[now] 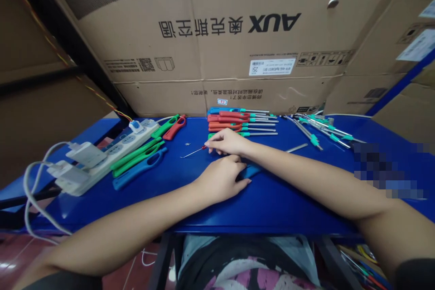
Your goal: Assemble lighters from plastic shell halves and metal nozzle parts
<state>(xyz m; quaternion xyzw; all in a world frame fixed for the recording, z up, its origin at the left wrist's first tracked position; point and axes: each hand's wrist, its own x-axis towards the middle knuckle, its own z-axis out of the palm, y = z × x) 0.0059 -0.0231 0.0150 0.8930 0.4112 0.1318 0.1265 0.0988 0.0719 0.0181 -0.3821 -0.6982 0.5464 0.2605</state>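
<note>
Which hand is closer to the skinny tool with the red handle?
Right. The right hand has the skinny tool at its fingertips; the left hand is apart from it, nearer the body, at a blue handle.

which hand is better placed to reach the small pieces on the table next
I'd say the right hand: it holds the thin red-handled tool, its tip near the small pieces. The left hand is farther from them, at the blue handle.
</note>
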